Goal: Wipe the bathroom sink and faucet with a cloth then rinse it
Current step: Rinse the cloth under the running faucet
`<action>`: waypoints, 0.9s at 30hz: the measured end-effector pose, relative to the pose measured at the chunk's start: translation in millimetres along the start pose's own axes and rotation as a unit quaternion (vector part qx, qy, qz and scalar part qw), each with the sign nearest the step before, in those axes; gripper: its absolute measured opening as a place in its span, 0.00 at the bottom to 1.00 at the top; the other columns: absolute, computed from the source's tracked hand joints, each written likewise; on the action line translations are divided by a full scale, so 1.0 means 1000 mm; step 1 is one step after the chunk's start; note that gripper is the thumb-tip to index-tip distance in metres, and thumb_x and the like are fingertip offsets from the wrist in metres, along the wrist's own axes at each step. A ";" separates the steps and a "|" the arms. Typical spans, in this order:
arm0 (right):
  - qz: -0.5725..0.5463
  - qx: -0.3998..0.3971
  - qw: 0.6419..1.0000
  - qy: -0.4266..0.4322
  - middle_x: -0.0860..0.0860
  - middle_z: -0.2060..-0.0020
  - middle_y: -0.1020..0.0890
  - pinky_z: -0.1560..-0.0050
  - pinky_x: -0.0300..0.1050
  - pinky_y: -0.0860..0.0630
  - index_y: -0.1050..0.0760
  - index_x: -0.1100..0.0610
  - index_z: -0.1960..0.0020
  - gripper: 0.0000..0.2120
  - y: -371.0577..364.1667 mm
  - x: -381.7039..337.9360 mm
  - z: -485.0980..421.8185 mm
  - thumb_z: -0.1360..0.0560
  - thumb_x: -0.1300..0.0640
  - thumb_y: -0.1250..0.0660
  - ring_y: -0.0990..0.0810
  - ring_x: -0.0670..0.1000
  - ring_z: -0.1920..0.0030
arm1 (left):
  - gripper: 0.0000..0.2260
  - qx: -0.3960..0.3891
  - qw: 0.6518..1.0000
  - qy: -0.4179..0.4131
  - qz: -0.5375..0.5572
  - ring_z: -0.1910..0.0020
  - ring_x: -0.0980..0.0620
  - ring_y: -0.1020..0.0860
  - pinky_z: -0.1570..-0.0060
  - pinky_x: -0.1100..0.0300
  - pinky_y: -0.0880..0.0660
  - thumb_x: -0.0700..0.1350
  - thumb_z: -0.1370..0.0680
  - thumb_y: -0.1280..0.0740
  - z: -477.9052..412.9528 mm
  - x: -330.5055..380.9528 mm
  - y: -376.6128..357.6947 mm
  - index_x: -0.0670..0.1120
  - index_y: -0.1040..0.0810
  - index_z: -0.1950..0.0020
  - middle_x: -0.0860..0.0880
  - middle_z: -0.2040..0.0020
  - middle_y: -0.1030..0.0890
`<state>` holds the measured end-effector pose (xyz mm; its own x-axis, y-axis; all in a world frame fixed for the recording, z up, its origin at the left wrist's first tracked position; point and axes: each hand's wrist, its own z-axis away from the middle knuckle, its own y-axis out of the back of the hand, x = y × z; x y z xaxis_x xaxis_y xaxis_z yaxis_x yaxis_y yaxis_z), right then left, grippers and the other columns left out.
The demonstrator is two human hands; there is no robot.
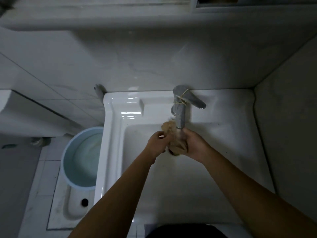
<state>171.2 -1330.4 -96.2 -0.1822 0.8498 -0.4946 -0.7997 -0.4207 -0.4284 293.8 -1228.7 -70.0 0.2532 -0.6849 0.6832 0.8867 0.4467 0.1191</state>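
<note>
A tan cloth (171, 131) is bunched up just under the spout of the chrome faucet (180, 110), over the basin of the white sink (116, 117). My left hand (158, 143) grips the cloth from the left. My right hand (193, 145) grips its lower part from the right. A yellowish rubber band is wound round the faucet body, and the lever points to the right. The drain is mostly hidden behind the cloth and my hands.
A light blue bucket (82, 162) holding water stands on the floor left of the sink, over a squat toilet pan (75, 203). Tiled walls close in behind and on the right. A white shelf (85, 18) overhangs above.
</note>
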 end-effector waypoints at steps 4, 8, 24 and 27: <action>0.119 0.027 0.992 0.027 0.58 0.41 0.17 0.44 0.54 0.21 0.20 0.52 0.37 0.18 0.008 0.003 0.001 0.23 0.44 0.34 0.18 0.57 0.44 | 0.05 0.063 0.997 -0.045 0.021 0.56 0.47 0.17 0.48 0.44 0.18 0.45 0.23 0.30 -0.010 -0.001 -0.006 0.43 0.18 0.53 0.42 0.55 0.15; 0.286 0.188 0.934 0.103 0.51 0.56 0.15 0.55 0.44 0.23 0.19 0.52 0.50 0.08 0.007 0.002 0.000 0.25 0.49 0.31 0.18 0.52 0.54 | 0.01 0.081 0.994 -0.065 0.038 0.54 0.43 0.16 0.53 0.47 0.16 0.42 0.22 0.31 -0.012 -0.002 -0.010 0.47 0.20 0.54 0.43 0.54 0.15; 0.077 0.120 0.987 0.069 0.53 0.64 0.17 0.59 0.45 0.24 0.21 0.59 0.55 0.07 -0.017 -0.015 0.007 0.23 0.58 0.37 0.19 0.53 0.61 | 0.13 0.024 0.981 0.023 0.192 0.46 0.43 0.20 0.46 0.48 0.22 0.47 0.19 0.38 -0.013 0.005 0.007 0.42 0.22 0.39 0.40 0.44 0.18; -0.034 0.008 0.999 0.007 0.57 0.50 0.17 0.53 0.47 0.21 0.22 0.61 0.45 0.13 -0.020 -0.018 0.009 0.20 0.54 0.40 0.17 0.55 0.53 | 0.14 0.065 0.988 -0.008 0.140 0.51 0.48 0.19 0.54 0.53 0.19 0.45 0.20 0.33 -0.016 0.000 0.006 0.46 0.27 0.35 0.42 0.44 0.18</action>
<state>185.6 -1334.0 -72.0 -0.1190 0.8718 -0.4751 -0.8195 -0.3564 -0.4488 305.1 -1235.3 -81.1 0.4746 -0.5158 0.7132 0.7252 0.6884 0.0152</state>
